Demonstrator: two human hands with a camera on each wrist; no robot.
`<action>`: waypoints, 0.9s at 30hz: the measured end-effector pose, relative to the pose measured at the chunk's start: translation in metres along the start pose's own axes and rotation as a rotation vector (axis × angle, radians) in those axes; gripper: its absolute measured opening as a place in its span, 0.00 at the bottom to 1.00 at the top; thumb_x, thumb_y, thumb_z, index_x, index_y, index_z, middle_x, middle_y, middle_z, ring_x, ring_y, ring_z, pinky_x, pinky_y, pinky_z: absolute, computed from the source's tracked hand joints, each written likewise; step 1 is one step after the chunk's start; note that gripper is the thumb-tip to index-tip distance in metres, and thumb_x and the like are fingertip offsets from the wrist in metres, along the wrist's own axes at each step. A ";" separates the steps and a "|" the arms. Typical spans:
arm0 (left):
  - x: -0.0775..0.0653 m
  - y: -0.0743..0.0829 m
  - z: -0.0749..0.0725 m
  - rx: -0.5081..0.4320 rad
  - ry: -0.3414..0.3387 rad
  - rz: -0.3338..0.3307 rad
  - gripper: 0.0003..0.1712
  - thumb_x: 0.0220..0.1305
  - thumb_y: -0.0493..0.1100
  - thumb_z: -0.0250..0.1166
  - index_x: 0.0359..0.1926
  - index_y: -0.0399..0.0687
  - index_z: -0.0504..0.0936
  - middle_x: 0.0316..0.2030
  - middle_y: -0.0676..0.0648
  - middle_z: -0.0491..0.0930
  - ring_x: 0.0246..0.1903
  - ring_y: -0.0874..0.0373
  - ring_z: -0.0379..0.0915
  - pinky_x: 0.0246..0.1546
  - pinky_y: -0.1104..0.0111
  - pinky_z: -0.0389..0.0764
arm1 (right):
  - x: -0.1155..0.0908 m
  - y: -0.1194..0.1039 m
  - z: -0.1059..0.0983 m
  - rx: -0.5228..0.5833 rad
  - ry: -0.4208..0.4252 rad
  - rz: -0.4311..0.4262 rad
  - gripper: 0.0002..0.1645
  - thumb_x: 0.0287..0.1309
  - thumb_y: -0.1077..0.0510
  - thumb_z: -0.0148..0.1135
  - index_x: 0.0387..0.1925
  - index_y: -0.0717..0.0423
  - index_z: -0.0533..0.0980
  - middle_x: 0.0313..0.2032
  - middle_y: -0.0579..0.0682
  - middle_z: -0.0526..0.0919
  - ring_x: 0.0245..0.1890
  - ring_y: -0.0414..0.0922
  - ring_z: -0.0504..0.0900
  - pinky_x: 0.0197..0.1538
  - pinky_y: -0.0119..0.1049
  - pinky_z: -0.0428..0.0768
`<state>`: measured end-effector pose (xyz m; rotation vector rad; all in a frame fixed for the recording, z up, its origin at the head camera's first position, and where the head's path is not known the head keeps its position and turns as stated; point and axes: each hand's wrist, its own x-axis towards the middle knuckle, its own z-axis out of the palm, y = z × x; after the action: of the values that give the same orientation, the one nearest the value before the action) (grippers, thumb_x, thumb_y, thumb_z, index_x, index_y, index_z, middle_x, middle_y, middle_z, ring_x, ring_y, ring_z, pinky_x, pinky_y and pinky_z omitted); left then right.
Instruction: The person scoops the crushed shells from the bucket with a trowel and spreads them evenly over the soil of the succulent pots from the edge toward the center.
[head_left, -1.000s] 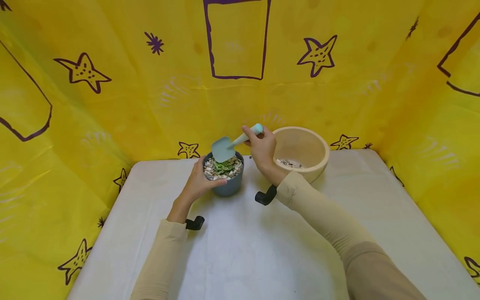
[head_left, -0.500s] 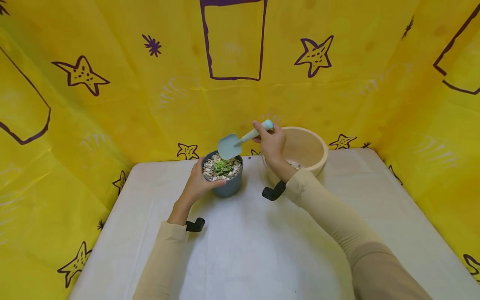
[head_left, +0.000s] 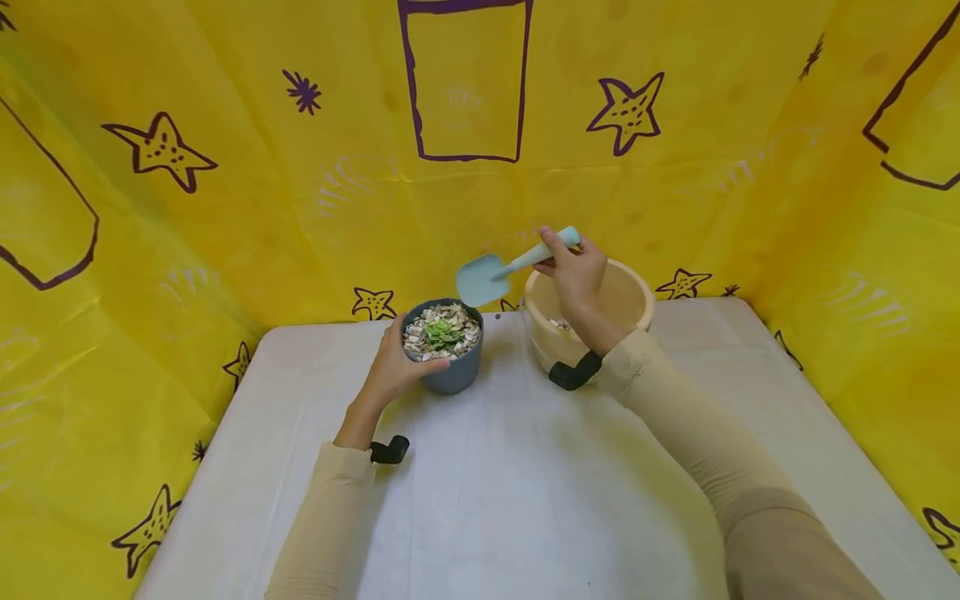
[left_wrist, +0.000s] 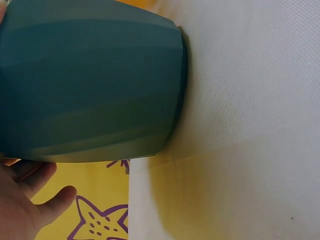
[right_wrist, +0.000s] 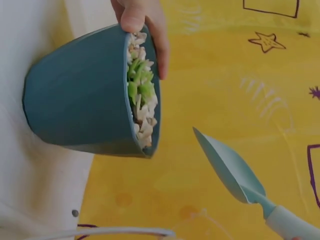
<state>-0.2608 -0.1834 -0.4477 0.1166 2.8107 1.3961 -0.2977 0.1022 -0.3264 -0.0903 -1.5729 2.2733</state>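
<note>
My left hand [head_left: 397, 362] holds the rim and side of a blue-grey plant pot [head_left: 456, 375], thumb toward the front. The pot stands upright on the table; pale stone chips [right_wrist: 146, 120] fill its top around a small green succulent [head_left: 444, 333]. In the right wrist view the left thumb lies at the pot's rim. My right hand [head_left: 581, 279] grips the handle of a light blue hand trowel [head_left: 482, 282]. The trowel's blade is in the air, up and right of the pot, apart from it. No stones show on the blade.
A cream-coloured bowl-like planter [head_left: 637, 312] stands right of the pot, partly behind my right hand, with a few stones [head_left: 558, 324] at its bottom. A dark pebble [head_left: 497, 316] lies between pot and planter. Yellow printed cloth [head_left: 480, 200] closes off the white table's [head_left: 480, 500] back and sides.
My right hand has moved right and up with the trowel, taking the blade away from over the succulent toward the cream planter. The left hand and pot have stayed in place.
</note>
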 end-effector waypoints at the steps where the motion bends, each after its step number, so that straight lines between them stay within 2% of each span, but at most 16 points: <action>1: 0.000 -0.001 0.000 -0.003 0.000 -0.005 0.72 0.42 0.67 0.76 0.77 0.51 0.42 0.74 0.37 0.50 0.73 0.41 0.49 0.70 0.42 0.57 | 0.001 -0.001 -0.002 0.005 0.002 0.005 0.14 0.50 0.53 0.73 0.25 0.57 0.78 0.25 0.48 0.85 0.22 0.42 0.86 0.31 0.35 0.85; 8: 0.002 -0.004 -0.001 -0.009 -0.001 -0.019 0.73 0.41 0.67 0.76 0.77 0.50 0.42 0.74 0.37 0.49 0.73 0.41 0.48 0.70 0.42 0.56 | 0.004 -0.013 -0.012 0.009 0.014 0.017 0.14 0.52 0.52 0.72 0.26 0.57 0.77 0.25 0.48 0.85 0.23 0.41 0.87 0.31 0.35 0.85; 17: 0.005 0.002 -0.004 -0.027 -0.016 -0.020 0.74 0.40 0.69 0.76 0.77 0.51 0.41 0.75 0.39 0.47 0.74 0.41 0.46 0.70 0.42 0.56 | 0.016 -0.028 -0.026 0.033 0.045 -0.010 0.13 0.52 0.55 0.72 0.25 0.58 0.77 0.22 0.49 0.84 0.21 0.42 0.86 0.28 0.34 0.85; 27: 0.004 0.002 -0.004 -0.023 -0.025 -0.024 0.74 0.39 0.69 0.76 0.77 0.49 0.41 0.75 0.39 0.48 0.74 0.42 0.47 0.70 0.42 0.56 | 0.026 -0.037 -0.047 0.004 0.059 -0.026 0.16 0.49 0.52 0.74 0.27 0.58 0.78 0.23 0.50 0.82 0.22 0.43 0.87 0.28 0.35 0.85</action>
<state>-0.2652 -0.1852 -0.4440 0.0984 2.7658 1.4113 -0.2995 0.1643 -0.3067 -0.1341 -1.5308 2.2331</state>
